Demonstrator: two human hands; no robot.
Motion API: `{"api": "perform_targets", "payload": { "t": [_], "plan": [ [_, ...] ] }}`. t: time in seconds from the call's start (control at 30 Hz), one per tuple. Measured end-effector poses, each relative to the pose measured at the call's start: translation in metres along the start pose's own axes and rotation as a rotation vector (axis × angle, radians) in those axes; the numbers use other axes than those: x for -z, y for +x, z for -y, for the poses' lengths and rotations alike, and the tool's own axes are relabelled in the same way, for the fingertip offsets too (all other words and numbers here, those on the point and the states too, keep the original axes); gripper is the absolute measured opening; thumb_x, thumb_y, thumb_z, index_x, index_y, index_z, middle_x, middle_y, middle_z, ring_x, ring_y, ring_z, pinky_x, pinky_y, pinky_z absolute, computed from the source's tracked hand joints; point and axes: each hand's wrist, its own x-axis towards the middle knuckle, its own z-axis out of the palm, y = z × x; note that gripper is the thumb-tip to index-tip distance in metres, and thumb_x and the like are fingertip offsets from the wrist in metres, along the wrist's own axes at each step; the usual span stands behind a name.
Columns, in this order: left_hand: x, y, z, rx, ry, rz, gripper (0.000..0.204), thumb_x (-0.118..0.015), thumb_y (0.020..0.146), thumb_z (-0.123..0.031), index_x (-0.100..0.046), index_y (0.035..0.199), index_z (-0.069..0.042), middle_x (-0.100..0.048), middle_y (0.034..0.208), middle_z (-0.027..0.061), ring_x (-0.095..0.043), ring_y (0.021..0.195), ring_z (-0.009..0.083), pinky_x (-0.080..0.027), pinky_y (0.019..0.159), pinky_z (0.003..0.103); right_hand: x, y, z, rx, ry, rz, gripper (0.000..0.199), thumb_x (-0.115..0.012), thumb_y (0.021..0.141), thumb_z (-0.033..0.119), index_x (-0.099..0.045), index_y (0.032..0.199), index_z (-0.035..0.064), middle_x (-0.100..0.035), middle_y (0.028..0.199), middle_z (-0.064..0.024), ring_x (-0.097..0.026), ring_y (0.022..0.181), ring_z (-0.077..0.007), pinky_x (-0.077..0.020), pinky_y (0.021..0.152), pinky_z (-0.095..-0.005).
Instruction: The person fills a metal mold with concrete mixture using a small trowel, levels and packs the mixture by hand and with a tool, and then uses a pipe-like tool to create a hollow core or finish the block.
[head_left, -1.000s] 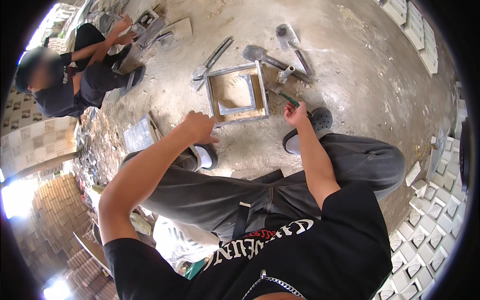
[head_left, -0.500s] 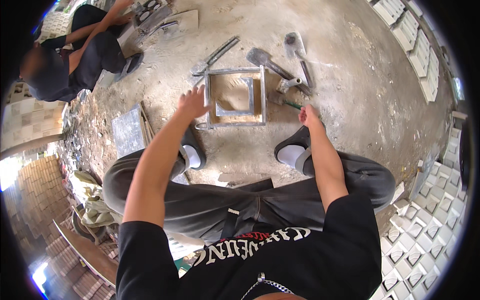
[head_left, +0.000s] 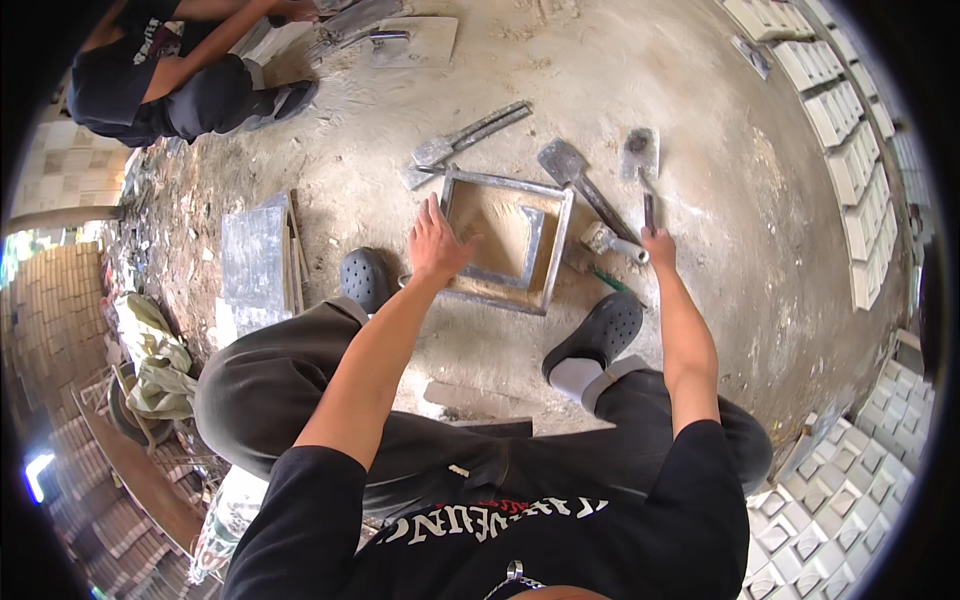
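Both hands have pushed further out since half a second ago: left hand (head_left: pixel 436 243) now lies spread flat, fingers splayed, over the near-left edge of the square metal mould (head_left: pixel 505 240), and right hand (head_left: pixel 657 245) is curled around a small tool's handle (head_left: pixel 612 241) just right of the mould. Mould sits on the concrete floor (head_left: pixel 700 130) between the two clogs (head_left: pixel 598 330). Trowels (head_left: pixel 575 172) lie past it, a grey slab (head_left: pixel 252 258) off to its left.
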Motion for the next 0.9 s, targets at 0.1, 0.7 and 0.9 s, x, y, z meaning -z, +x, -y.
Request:
{"api": "perform_targets", "payload": {
  "t": [0.1,0.7,0.9],
  "plan": [
    [0.002,0.003,-0.004,-0.034,0.028,-0.026,0.111,-0.071,0.078,-0.059,-0.014,0.152,0.0,-0.033,0.15,0.0232,-0.032,0.14,0.0353,-0.03,0.113,0.048,-0.001,-0.009,0.005,0.235,-0.237,-0.256,0.049,-0.057,0.091,0.048,-0.064,0.1,0.0008,-0.069,0.093,-0.026,-0.066,0.091,-0.0449,-0.0513,0.08,-0.0523],
    [0.0,0.01,-0.005,-0.093,-0.194,-0.084,0.092,-0.064,0.086,-0.044,-0.019,0.151,0.003,-0.047,0.138,0.0272,-0.05,0.123,0.0425,-0.046,0.099,0.047,0.039,0.06,0.255,0.461,0.155,-0.133,0.045,-0.059,0.092,0.035,-0.059,0.128,0.0091,-0.068,0.106,-0.0244,-0.065,0.102,-0.0412,-0.0504,0.089,-0.0462],
    [0.0,0.011,-0.002,-0.099,-0.182,-0.082,0.092,-0.066,0.084,-0.039,-0.019,0.149,0.007,-0.049,0.134,0.0291,-0.053,0.119,0.0435,-0.051,0.091,0.047,-0.001,0.107,0.37,0.43,0.144,-0.104,0.044,-0.056,0.092,0.033,-0.06,0.129,0.0092,-0.067,0.113,-0.0245,-0.063,0.108,-0.0402,-0.049,0.094,-0.0472]
  ]
}}
